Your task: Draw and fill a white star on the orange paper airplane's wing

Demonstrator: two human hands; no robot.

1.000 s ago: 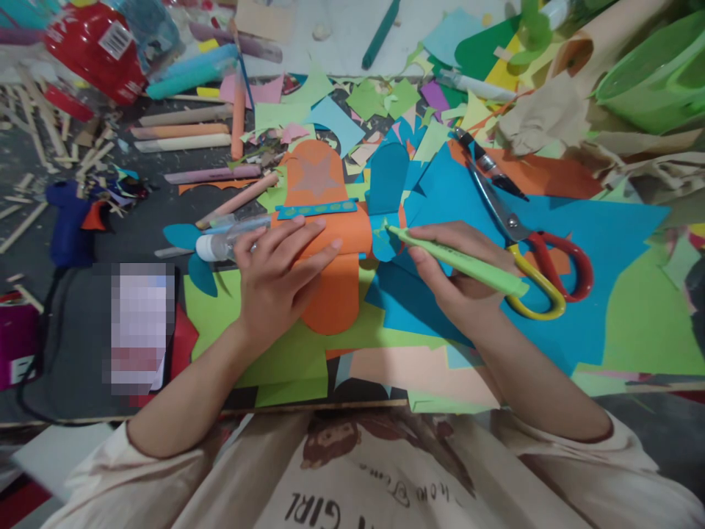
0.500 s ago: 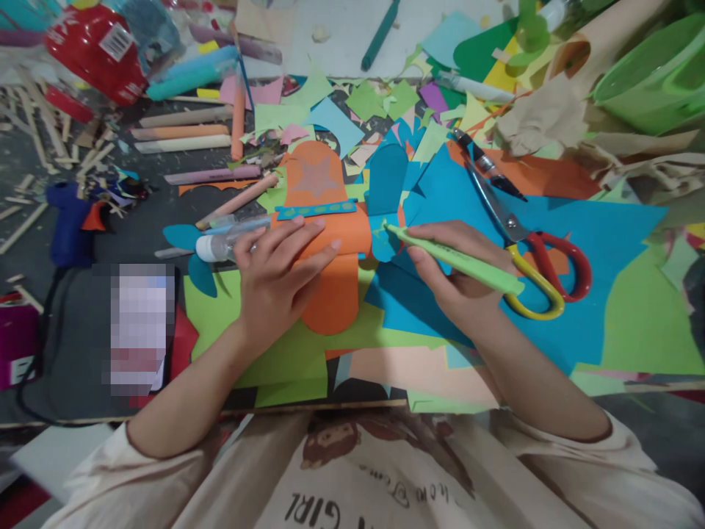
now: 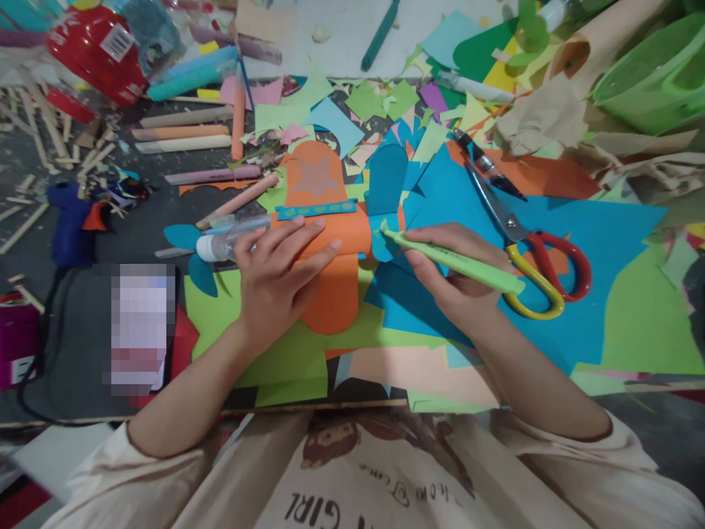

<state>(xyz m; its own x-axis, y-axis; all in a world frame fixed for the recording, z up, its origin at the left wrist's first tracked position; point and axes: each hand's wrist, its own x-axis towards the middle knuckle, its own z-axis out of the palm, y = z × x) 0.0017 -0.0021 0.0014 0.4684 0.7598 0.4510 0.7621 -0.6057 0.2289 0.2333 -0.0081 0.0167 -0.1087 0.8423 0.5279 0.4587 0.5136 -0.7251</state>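
A small plastic bottle with a white cap (image 3: 205,248) lies on its side, wrapped in orange paper and shaped like a toy plane. Orange paper wings (image 3: 329,297) stick out on both sides, the far one bearing a grey star (image 3: 318,176). My left hand (image 3: 278,272) lies over the wrapped bottle, fingers curved around it; its thumb is mostly hidden. At the bottle's right end is a blue paper tail (image 3: 387,180). My right hand (image 3: 460,272) grips a light green marker (image 3: 468,266), its tip on the tail's lower blue part, among green marks.
Scissors (image 3: 512,228) with red and yellow handles lie on blue paper (image 3: 595,250) beside my right hand. A glue gun (image 3: 69,220) and a phone (image 3: 140,323) are at left. Several markers (image 3: 184,132), paper scraps and a green basket (image 3: 650,81) stand further back.
The marker's tip has shifted slightly to the left on the blue paper, with my right hand following. My left hand and the bottle have stayed in place.
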